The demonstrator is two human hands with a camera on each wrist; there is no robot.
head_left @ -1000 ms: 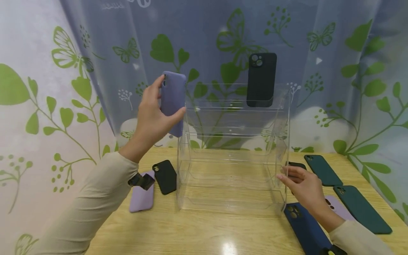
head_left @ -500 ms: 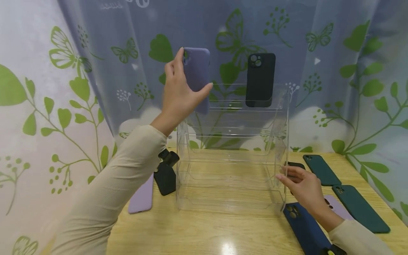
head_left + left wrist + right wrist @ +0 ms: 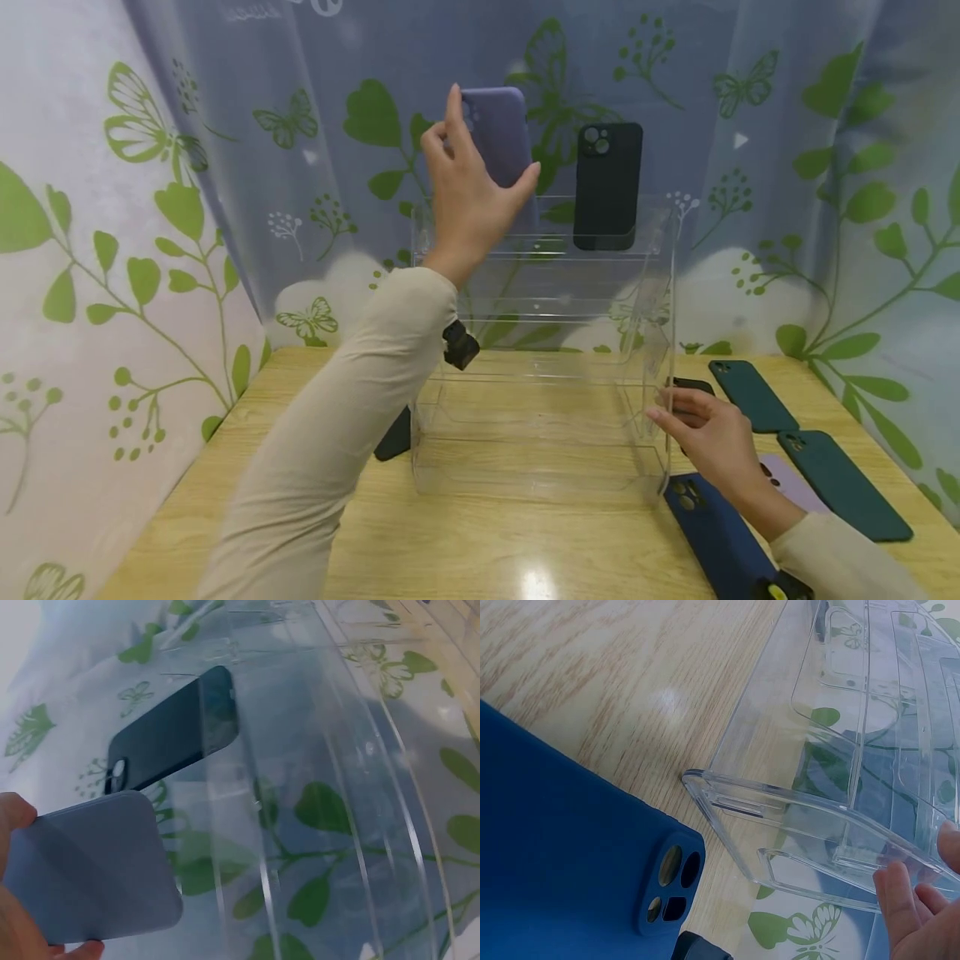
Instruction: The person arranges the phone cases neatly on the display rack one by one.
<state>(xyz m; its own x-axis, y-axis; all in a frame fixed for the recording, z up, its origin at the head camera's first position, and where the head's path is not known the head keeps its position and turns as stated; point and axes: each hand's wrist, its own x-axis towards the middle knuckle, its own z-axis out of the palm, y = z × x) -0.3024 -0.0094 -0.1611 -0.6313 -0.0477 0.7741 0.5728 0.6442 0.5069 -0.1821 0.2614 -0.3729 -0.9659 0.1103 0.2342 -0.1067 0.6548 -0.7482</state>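
Observation:
My left hand (image 3: 472, 196) holds a lavender phone case (image 3: 501, 133) by its two long sides, upright over the top tier of a clear tiered display stand (image 3: 670, 333). In the left wrist view, the lower end of this lavender case (image 3: 97, 862) is close to the stand's clear tiers. To its right, a black phone case (image 3: 607, 187) stands in the top tier, camera cutouts up. My right hand (image 3: 720, 442) pinches the stand's right side panel (image 3: 817, 810) between thumb and fingers, low down near the table.
Right of the stand lie two dark green cases (image 3: 847, 487), a light purple case (image 3: 795, 483), a navy blue case (image 3: 720, 533) and a black case (image 3: 693, 386) partly behind my right hand. A dark case (image 3: 395, 437) shows left of the stand. A patterned curtain (image 3: 337, 50) hangs behind.
My left hand has carried the lavender case up and to the right, from beside the stand's left edge to over its top tier. My right hand keeps its hold on the stand.

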